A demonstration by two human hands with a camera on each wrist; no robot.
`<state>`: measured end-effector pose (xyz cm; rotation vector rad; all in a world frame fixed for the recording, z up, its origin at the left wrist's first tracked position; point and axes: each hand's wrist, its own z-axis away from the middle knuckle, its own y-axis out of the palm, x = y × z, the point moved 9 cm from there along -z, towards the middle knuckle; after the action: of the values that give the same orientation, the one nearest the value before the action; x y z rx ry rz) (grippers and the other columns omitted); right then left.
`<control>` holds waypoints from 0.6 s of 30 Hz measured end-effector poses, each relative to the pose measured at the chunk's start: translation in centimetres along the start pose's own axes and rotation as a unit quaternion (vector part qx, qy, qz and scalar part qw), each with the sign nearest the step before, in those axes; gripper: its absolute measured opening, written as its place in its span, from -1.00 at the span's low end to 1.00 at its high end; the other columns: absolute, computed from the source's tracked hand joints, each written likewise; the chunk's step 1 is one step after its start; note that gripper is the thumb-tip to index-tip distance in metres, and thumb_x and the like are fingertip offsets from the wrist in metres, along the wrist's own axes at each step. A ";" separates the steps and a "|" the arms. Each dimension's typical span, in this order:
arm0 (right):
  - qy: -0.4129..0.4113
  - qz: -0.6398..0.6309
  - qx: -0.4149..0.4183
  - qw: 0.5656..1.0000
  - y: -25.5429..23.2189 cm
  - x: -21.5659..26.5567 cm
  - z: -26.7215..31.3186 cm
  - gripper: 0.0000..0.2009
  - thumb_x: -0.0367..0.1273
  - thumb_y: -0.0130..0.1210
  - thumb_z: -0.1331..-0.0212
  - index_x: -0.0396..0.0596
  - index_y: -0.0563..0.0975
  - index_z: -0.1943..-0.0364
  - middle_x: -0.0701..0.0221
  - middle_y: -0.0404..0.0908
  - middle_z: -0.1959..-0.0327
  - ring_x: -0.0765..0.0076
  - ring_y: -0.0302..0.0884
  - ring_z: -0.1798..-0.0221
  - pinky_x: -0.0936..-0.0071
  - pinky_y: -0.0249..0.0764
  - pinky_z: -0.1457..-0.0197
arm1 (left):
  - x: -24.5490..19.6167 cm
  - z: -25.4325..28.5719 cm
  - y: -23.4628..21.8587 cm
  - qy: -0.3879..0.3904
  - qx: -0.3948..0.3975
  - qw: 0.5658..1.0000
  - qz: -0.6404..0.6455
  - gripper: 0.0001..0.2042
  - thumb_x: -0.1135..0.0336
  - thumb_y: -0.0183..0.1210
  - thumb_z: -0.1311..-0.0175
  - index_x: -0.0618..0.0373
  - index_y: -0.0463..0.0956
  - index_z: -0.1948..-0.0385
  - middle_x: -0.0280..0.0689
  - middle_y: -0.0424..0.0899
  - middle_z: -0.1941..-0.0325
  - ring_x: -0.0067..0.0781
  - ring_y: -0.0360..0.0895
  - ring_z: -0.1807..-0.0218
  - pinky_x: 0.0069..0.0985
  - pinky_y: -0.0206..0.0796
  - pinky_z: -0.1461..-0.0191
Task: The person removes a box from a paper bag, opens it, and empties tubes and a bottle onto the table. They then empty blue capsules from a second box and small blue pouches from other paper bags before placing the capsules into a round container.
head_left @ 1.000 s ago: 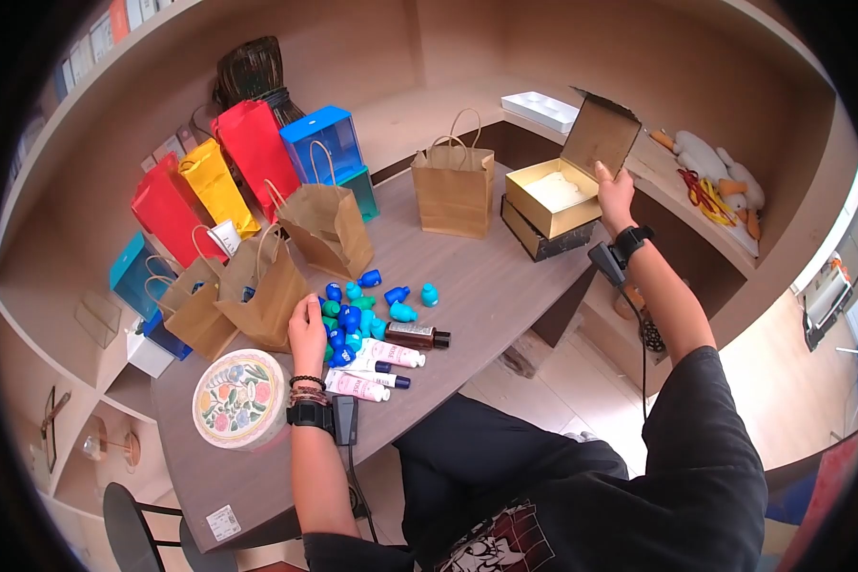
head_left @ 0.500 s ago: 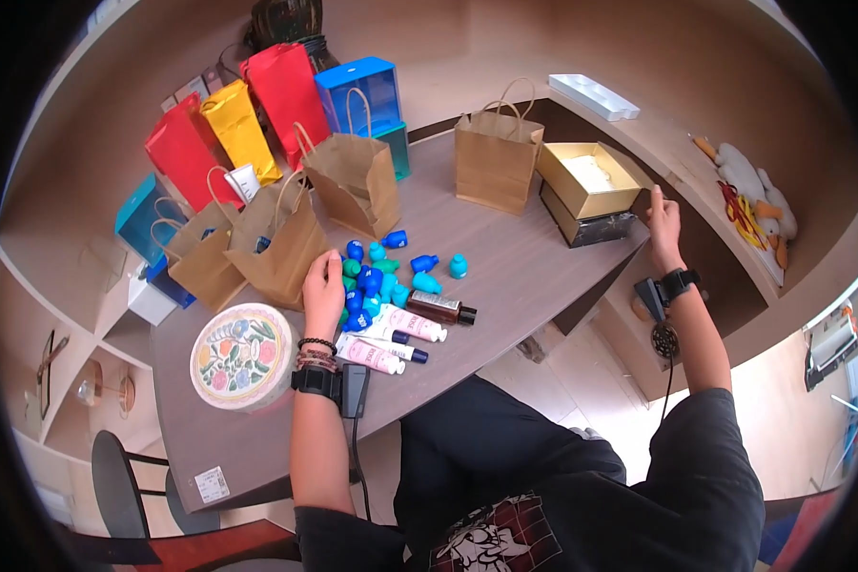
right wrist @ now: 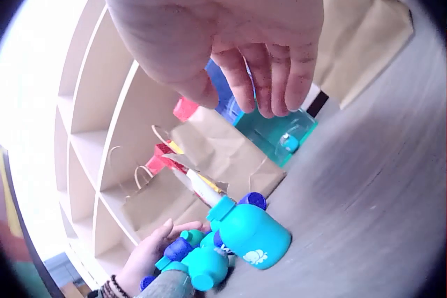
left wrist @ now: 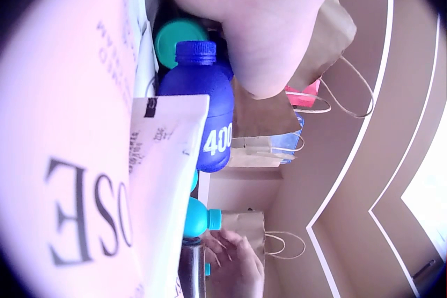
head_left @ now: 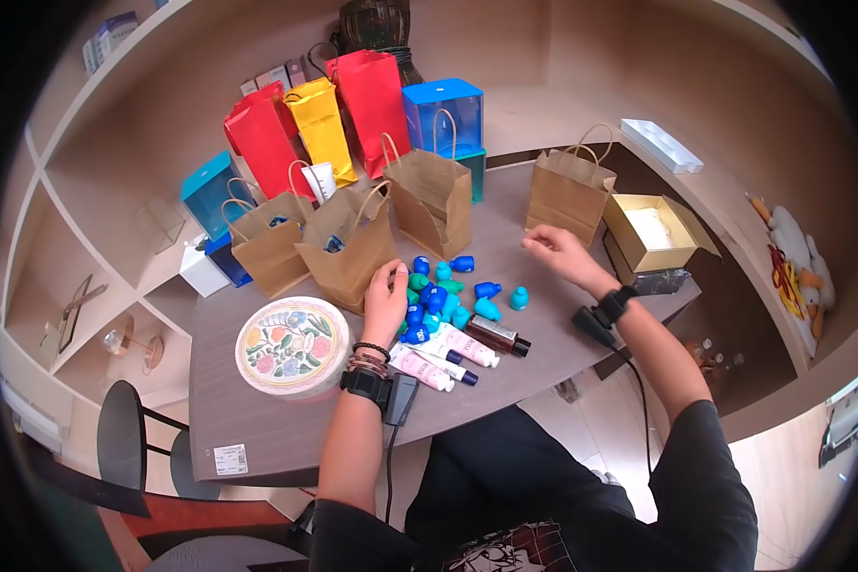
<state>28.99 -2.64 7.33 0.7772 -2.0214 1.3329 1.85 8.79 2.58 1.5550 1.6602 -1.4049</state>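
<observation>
In the head view my left hand (head_left: 387, 300) rests beside a pile of small blue, green and turquoise bottles (head_left: 436, 299), next to a brown paper bag (head_left: 348, 265). A blue bottle (left wrist: 199, 95) marked 400 shows close to that palm in the left wrist view. My right hand (head_left: 564, 255) hovers over the table's right half, fingers loosely bent and holding nothing. Below it in the right wrist view stands a turquoise bottle (right wrist: 255, 235). Pink-and-white tubes (head_left: 469, 347) and a dark brown bottle (head_left: 494, 334) lie at the pile's near side.
A gold box (head_left: 650, 257), lid folded back, sits on a dark box at the right edge. Another paper bag (head_left: 567, 195) stands beside it. A round floral box (head_left: 294, 345) is at the left. Red bags (head_left: 370, 105), a yellow bag (head_left: 321, 129) and a blue container (head_left: 443, 114) line the back.
My right hand let go of the gold box's lid, which dropped back, then moved left over the table. The head view has turned right-to-left across the scene; my left hand stays by the bottles.
</observation>
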 end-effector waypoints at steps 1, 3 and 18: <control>0.021 -0.032 0.042 0.998 1.9 -1.2 -1.0 -0.76 -0.26 0.03 -0.21 -0.18 0.51 0.23 0.42 0.54 0.41 0.55 0.41 0.36 0.58 0.37 0.27 | 0.0 0.0 -0.1 -0.001 -0.003 1.000 -0.003 -0.63 0.15 -0.02 -0.29 0.29 0.43 0.06 -0.07 0.57 0.13 -0.24 0.54 0.12 -0.43 0.33 0.02; 0.034 -0.077 0.079 0.993 4.7 -1.9 -1.9 -0.74 -0.25 0.02 -0.22 -0.18 0.51 0.20 0.45 0.55 0.38 0.59 0.41 0.33 0.60 0.37 0.24 | 0.5 -0.1 0.3 -0.025 0.013 0.999 0.024 -0.62 0.15 -0.01 -0.29 0.29 0.41 0.03 -0.06 0.57 0.11 -0.22 0.54 0.10 -0.43 0.33 0.01; 0.047 -0.225 0.139 0.963 11.9 -0.7 -5.3 -0.77 -0.28 0.01 -0.23 -0.19 0.52 0.39 0.45 0.56 0.45 0.62 0.46 0.39 0.63 0.41 0.30 | 0.3 0.0 1.1 -0.006 0.049 0.999 -0.014 -0.58 0.09 -0.05 -0.30 0.28 0.41 0.03 -0.01 0.50 0.01 -0.09 0.43 -0.06 -0.37 0.19 -0.15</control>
<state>21.46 6.27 1.47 1.1926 -1.4798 1.3603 2.74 8.78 1.92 1.5784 1.6351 -1.5274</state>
